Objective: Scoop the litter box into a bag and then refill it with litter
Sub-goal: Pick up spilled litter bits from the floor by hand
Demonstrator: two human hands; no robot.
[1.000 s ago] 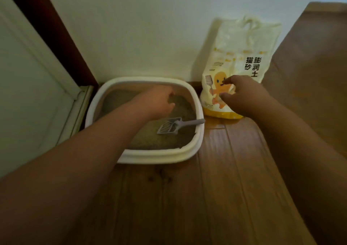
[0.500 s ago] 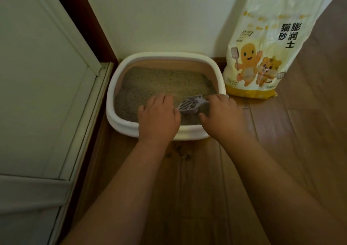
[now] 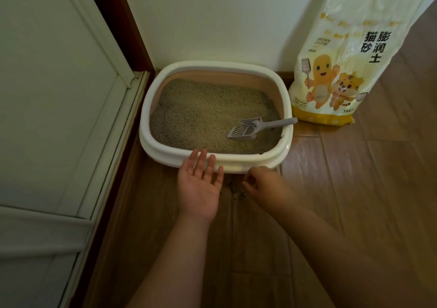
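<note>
Hands [image 3: 233, 184] now off scoop [image 3: 255, 128]

A wooden plank floor [image 3: 354, 189] is laid across the lower and right parts of the view, with a few dark specks [image 3: 236, 190] seen on it near the middle. A pale wall [image 3: 224, 19] is set behind. At the left, a white panelled door [image 3: 47, 95] is framed by a dark brown wooden jamb [image 3: 123, 24].
</note>
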